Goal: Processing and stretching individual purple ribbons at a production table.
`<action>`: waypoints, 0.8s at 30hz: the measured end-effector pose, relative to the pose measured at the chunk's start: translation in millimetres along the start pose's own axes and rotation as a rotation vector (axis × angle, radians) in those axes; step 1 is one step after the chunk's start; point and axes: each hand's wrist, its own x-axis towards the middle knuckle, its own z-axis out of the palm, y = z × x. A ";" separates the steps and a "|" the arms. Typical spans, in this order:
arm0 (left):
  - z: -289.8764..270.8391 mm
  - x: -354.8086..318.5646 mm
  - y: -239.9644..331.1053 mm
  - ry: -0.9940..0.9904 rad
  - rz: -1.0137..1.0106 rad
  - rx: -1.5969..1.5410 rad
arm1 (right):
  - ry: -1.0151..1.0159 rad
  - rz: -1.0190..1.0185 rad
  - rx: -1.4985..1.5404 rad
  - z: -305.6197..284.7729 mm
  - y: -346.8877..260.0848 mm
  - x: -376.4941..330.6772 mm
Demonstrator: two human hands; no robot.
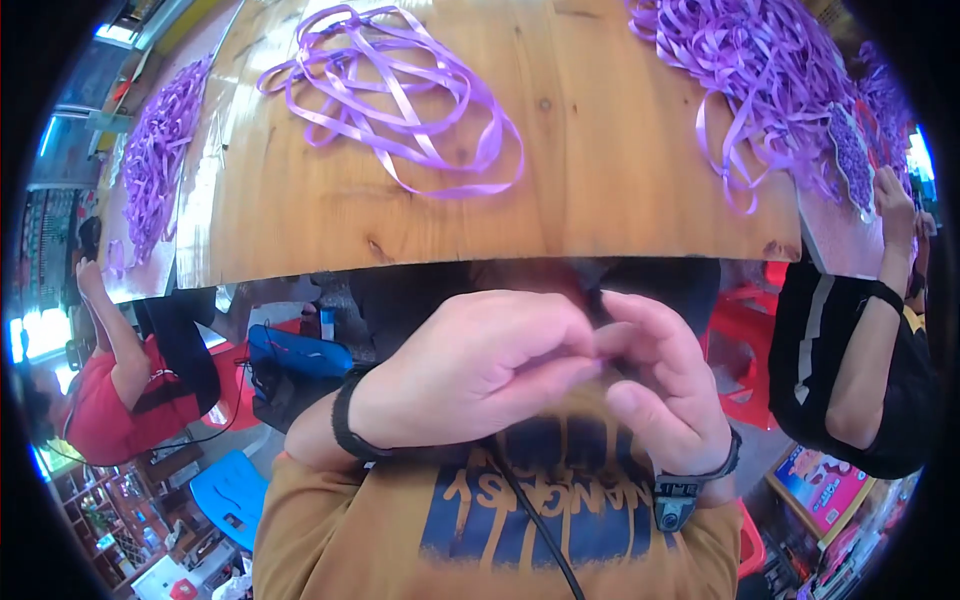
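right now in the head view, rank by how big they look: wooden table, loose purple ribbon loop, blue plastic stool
1. wooden table
2. loose purple ribbon loop
3. blue plastic stool, though it sits farther off, so its true size is unsure

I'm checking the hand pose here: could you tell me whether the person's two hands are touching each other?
Touching. The head view shows the left hand fingertips pressed against the right hand fingers, no gap between them, below the table edge.

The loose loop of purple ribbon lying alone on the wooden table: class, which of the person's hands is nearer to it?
Left. The left hand sits below the ribbon loop, almost under it, off the table edge. The right hand is farther to the right, touching the left hand.
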 end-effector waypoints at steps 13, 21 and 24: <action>-2.1 -13.3 7.8 0.025 -0.026 -0.252 | 0.099 -0.532 -0.660 0.1 1.6 11.2; 1.1 -23.1 2.3 0.224 -0.065 -0.390 | 0.221 -0.392 -0.686 2.4 -7.9 6.6; -4.1 -16.3 0.3 0.283 0.059 -0.205 | 0.241 -0.408 -0.682 1.7 -7.7 8.0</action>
